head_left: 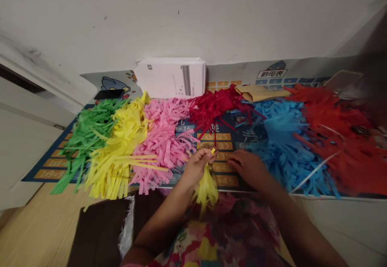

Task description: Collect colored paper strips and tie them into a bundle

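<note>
Printed multiplication-table mat (222,136) bearing six heaps of fringed paper strips, left to right: green (87,138), yellow (117,150), pink (160,138), crimson (211,107), blue (284,138), red (338,134). Behind them lie a stack of white paper (171,77) and a kraft envelope (260,92), its contents not visible. Left hand (196,168): fingers clenched on a small yellow fringed bundle (206,190), which hangs below the mat's edge. Right hand (249,169): fingers released, resting on the mat just beside it.

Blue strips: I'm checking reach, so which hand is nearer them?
Right: the right hand lies beside the blue strips; the left hand is farther away, holding yellow strips.
</note>
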The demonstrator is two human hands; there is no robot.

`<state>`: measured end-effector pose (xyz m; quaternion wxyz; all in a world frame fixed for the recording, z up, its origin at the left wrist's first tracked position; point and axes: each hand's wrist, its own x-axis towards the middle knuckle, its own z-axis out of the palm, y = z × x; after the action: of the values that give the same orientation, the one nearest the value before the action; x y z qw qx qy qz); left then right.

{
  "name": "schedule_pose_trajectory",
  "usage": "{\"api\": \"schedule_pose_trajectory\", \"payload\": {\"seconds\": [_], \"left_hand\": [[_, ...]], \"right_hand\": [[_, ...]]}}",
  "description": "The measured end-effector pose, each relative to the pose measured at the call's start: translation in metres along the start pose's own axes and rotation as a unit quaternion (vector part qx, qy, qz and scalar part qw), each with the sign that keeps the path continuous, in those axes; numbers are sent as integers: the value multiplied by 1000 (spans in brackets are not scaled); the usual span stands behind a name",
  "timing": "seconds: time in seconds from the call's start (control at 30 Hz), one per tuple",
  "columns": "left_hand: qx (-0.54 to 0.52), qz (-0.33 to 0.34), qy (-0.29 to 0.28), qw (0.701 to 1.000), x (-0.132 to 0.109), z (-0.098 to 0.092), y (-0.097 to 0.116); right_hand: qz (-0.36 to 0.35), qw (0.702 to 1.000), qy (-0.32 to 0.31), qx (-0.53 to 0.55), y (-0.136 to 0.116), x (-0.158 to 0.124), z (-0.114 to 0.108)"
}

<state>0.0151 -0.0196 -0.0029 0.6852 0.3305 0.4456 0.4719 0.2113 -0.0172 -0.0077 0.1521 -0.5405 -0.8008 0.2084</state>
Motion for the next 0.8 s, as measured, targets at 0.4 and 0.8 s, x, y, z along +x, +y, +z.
{"api": "schedule_pose_trajectory", "payload": {"seconds": [0.4, 0.8], "left_hand": [[31, -38, -19, 999, -12, 9, -6], [-41, -79, -31, 996, -17, 23, -3]], "right_hand": [[34, 998, -29, -54, -25, 1, 7], [4, 991, 127, 47, -17, -1, 14]]}}
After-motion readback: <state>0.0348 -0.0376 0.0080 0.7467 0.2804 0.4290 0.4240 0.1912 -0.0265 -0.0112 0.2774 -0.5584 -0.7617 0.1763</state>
